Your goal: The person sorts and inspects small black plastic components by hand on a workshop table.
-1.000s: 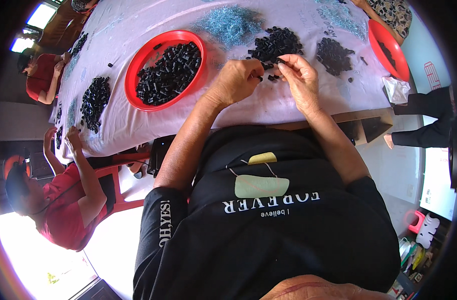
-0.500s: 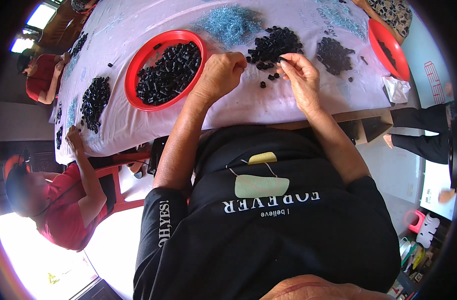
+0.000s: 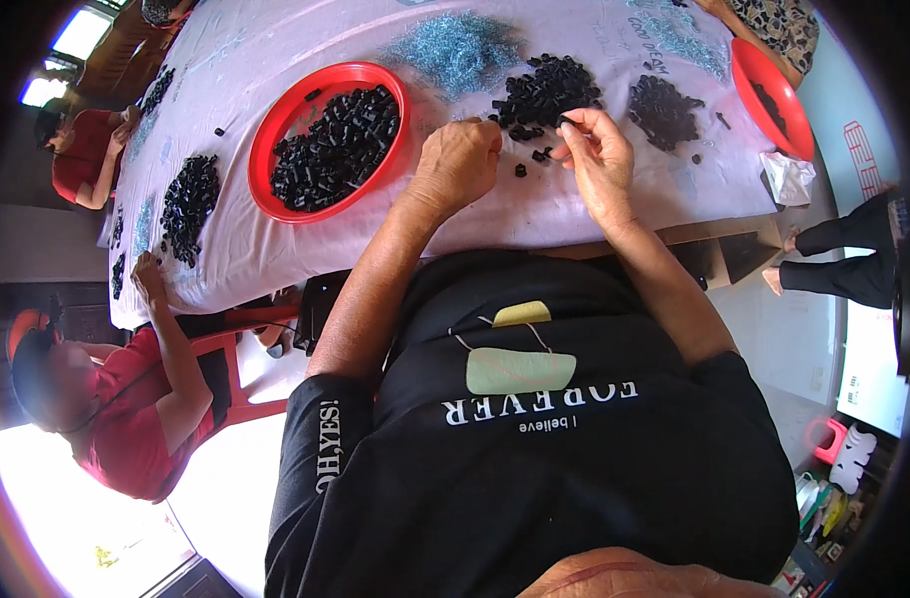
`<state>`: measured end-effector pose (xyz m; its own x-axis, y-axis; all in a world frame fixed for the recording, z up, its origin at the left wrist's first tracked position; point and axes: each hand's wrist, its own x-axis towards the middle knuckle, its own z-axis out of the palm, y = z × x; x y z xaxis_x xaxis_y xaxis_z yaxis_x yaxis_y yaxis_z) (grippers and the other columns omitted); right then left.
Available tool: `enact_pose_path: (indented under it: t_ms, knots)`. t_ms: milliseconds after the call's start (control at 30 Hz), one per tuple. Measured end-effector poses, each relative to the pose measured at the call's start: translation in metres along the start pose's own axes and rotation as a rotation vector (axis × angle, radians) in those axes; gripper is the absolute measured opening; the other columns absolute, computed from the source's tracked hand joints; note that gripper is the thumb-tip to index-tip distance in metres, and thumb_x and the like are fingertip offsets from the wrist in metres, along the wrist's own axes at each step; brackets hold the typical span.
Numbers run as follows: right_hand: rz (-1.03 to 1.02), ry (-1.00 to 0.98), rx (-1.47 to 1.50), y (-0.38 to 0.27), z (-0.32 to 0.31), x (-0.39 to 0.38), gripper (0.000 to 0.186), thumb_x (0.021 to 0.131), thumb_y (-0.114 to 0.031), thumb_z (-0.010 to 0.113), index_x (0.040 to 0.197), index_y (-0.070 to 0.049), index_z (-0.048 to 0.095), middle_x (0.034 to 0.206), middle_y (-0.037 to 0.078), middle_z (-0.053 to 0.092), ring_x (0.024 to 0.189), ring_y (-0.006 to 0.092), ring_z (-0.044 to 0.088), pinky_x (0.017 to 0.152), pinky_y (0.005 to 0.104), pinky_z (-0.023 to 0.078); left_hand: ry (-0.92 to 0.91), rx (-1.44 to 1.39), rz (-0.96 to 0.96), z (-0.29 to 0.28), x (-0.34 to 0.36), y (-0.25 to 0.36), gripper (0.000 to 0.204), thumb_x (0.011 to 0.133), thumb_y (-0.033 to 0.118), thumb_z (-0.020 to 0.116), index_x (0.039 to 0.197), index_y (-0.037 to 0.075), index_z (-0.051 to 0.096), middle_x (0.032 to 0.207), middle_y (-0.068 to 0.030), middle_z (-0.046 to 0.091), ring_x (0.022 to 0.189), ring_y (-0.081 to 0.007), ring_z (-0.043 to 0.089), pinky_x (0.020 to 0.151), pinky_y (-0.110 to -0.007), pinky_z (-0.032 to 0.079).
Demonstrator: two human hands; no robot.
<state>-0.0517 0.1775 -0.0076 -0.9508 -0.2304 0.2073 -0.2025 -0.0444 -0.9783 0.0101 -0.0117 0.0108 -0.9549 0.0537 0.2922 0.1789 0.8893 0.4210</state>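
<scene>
My left hand (image 3: 455, 164) is over the cloth-covered table, fingers curled together; whatever they may hold is hidden. My right hand (image 3: 599, 159) pinches a small black piece (image 3: 565, 123) between thumb and forefinger. A pile of small black plastic pieces (image 3: 549, 92) lies just beyond my hands, with a few loose pieces (image 3: 521, 170) between them. To their left is a red round tray (image 3: 260, 164) of similar black pieces (image 3: 330, 149). A heap of pale blue small pieces (image 3: 455, 50) lies farther back, and a darker pile (image 3: 662, 108) is to the right.
Another red tray (image 3: 788, 135) and a crumpled white item (image 3: 785, 174) sit at the right edge. Red-shirted co-workers (image 3: 136, 419) work along the left side beside more piles (image 3: 186, 204). A person's arm is at top right (image 3: 779, 55); dark-trousered legs (image 3: 833, 274) stand at right.
My left hand drew back leftward half a second ago and has now moved right again, toward my right hand. My right hand still pinches near the black pile. The legs at right have shifted.
</scene>
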Motion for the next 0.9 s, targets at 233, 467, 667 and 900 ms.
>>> enact_pose_path:
  t_ms: [233,467,667,900]
  knots:
    - [-0.086,-0.051,-0.143,0.012,0.007,-0.005,0.013,0.089,0.0,0.063,0.102,-0.002,0.062,0.087,0.004,0.067,0.067,0.01,0.068,0.055,0.0227,0.051,0.071,-0.065,0.02,-0.002,0.002,-0.002,0.009,0.082,0.002,0.056,0.089,0.002,0.062,0.084,-0.0174,0.067,0.079,-0.0375,0.065,0.07,-0.044,0.051]
    - [0.013,-0.085,-0.006,0.008,0.006,-0.004,0.012,0.091,0.001,0.061,0.103,-0.002,0.062,0.087,0.003,0.067,0.073,0.0104,0.068,0.06,0.0228,0.053,0.039,-0.565,-0.112,-0.009,0.01,0.003,0.013,0.081,-0.001,0.057,0.093,-0.001,0.061,0.086,-0.0159,0.07,0.081,-0.0259,0.07,0.074,-0.035,0.054]
    - [0.035,-0.158,0.025,0.0,0.005,-0.004,0.011,0.092,-0.003,0.061,0.102,-0.004,0.063,0.086,0.001,0.067,0.072,0.0077,0.066,0.056,0.0196,0.047,0.083,-0.658,-0.072,0.001,0.011,-0.008,0.016,0.081,-0.001,0.063,0.097,-0.001,0.063,0.087,-0.0135,0.07,0.08,-0.0228,0.07,0.075,-0.033,0.054]
    - [0.039,-0.216,0.056,0.0,0.004,-0.005,0.011,0.092,-0.004,0.062,0.103,-0.004,0.063,0.087,0.001,0.068,0.072,0.0073,0.066,0.056,0.0193,0.045,0.024,-0.596,-0.076,-0.01,0.01,0.006,0.015,0.086,-0.002,0.064,0.101,-0.002,0.063,0.091,-0.0081,0.069,0.087,-0.0133,0.067,0.08,-0.027,0.054]
